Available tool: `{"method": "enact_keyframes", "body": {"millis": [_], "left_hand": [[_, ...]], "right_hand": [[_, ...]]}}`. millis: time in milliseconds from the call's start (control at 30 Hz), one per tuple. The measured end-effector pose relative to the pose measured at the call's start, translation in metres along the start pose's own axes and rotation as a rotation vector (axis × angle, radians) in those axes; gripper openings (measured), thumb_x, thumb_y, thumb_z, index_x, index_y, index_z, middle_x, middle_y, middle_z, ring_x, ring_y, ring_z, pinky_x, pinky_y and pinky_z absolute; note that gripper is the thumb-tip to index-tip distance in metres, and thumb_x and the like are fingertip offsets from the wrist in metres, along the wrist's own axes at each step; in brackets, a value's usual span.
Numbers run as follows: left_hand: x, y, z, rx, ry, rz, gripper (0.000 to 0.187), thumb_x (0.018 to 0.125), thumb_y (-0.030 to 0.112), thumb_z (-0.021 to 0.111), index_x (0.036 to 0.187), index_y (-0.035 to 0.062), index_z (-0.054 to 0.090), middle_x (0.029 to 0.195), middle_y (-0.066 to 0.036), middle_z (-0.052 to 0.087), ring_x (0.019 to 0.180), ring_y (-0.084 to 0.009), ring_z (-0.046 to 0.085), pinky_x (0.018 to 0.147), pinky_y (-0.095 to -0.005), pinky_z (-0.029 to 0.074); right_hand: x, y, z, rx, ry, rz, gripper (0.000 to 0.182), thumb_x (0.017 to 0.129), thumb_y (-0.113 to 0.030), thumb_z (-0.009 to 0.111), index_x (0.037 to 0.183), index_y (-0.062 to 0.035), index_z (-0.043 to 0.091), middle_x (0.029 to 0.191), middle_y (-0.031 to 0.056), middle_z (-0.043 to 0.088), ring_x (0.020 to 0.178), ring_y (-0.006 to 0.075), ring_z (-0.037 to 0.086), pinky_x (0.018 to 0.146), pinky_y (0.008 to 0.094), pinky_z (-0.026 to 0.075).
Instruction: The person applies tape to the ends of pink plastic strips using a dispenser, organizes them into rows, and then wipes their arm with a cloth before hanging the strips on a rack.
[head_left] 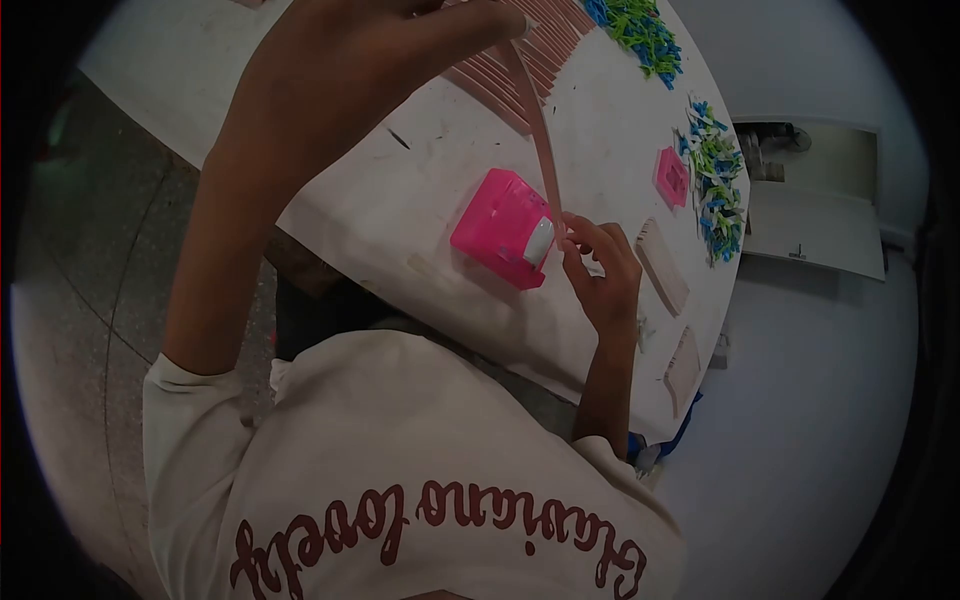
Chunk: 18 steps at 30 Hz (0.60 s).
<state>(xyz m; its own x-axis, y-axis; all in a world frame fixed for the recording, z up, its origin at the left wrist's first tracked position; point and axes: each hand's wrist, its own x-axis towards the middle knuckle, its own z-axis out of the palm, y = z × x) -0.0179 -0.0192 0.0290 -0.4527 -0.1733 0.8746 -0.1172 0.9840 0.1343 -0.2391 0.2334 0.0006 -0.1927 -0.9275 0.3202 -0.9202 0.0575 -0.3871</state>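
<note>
we stretch a pink strip over the pink dispenser

left hand (360,70) pinches the strip (540,140) up top, right hand (600,265) nips its lower end beside the dispenser (495,235); pulling unevenly could tear it.

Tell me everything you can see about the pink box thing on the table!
The pink box is a bright pink, plastic-looking block with flat sides, lying on the white table near its front edge. A white rounded roller part sits at its right end. A long pale pink strip runs from that end up to the left hand, which pinches its top. The right hand has its fingertips at the roller end, where the strip meets the box.
</note>
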Motion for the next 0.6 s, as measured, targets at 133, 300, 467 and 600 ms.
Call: {"method": "enact_keyframes", "body": {"millis": [133,300,467,600], "left_hand": [[-0.008,-0.009,0.002,-0.012,-0.018,-0.014,0.026,0.073,0.001,0.076,0.097,0.0077,0.070,0.086,-0.002,0.067,0.083,-0.0165,0.065,0.066,-0.0279,0.056],[-0.017,-0.015,0.003,-0.025,-0.036,-0.025,0.025,0.073,0.002,0.076,0.096,0.0078,0.069,0.086,-0.002,0.067,0.082,-0.0164,0.065,0.065,-0.0281,0.056],[-0.023,-0.020,0.003,-0.035,-0.053,-0.031,0.024,0.073,0.003,0.076,0.095,0.0078,0.069,0.085,-0.002,0.067,0.081,-0.0163,0.065,0.065,-0.0282,0.055],[-0.026,-0.021,0.003,-0.044,-0.067,-0.033,0.023,0.072,0.003,0.076,0.094,0.0078,0.069,0.085,-0.002,0.066,0.081,-0.0162,0.064,0.065,-0.0284,0.055]], "right_hand": [[-0.001,0.003,0.005,0.011,0.025,-0.014,0.037,0.076,0.006,0.071,0.111,-0.0066,0.069,0.079,0.0062,0.060,0.068,0.0162,0.057,0.057,0.0287,0.049],[-0.001,0.005,0.010,0.021,0.041,-0.031,0.038,0.076,0.006,0.071,0.111,-0.0068,0.070,0.077,0.0059,0.058,0.067,0.0162,0.056,0.058,0.0288,0.049],[-0.001,0.007,0.014,0.026,0.062,-0.063,0.037,0.077,0.004,0.073,0.112,-0.0073,0.070,0.076,0.0054,0.057,0.067,0.0164,0.056,0.057,0.0293,0.048],[-0.002,0.009,0.012,-0.032,0.016,-0.090,0.037,0.079,0.006,0.071,0.114,-0.0048,0.067,0.089,0.0083,0.067,0.075,0.0150,0.065,0.061,0.0262,0.053]]}}
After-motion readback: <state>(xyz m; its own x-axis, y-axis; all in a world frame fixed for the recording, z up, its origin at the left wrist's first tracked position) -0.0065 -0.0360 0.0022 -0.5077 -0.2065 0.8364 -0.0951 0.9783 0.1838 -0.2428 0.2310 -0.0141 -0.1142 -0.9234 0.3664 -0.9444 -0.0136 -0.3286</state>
